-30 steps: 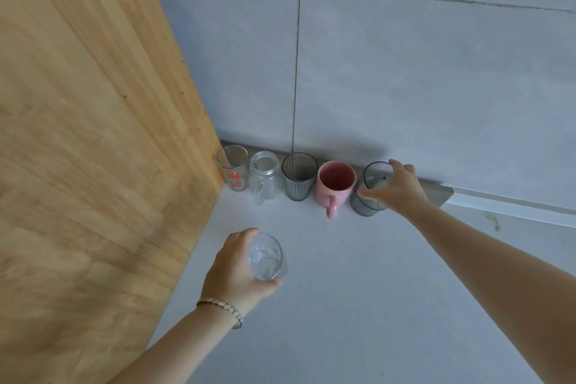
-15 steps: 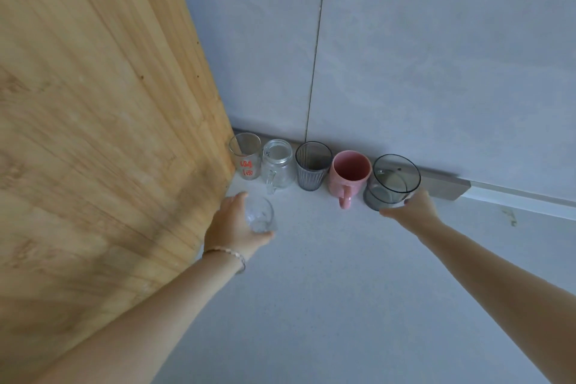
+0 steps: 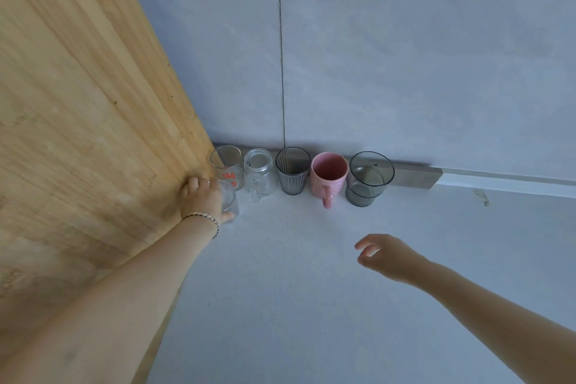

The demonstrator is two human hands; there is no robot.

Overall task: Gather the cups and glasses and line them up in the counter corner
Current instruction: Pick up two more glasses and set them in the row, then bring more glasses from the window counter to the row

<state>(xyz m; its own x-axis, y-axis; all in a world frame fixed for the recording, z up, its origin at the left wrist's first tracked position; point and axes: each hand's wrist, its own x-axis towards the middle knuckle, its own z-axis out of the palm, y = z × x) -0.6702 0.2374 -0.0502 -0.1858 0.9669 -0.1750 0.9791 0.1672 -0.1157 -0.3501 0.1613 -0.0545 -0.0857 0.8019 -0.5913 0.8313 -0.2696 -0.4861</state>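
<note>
The left hand [image 3: 202,199] is gripping a small clear glass [image 3: 230,203] at the bench [image 3: 311,290] corner, just in front of the red-printed glass [image 3: 229,170] by the wooden panel [image 3: 78,103]. Advice: lower it gently, base flat, without knocking the row. The right hand [image 3: 385,254] is hovering empty, fingers loosely spread.
</note>
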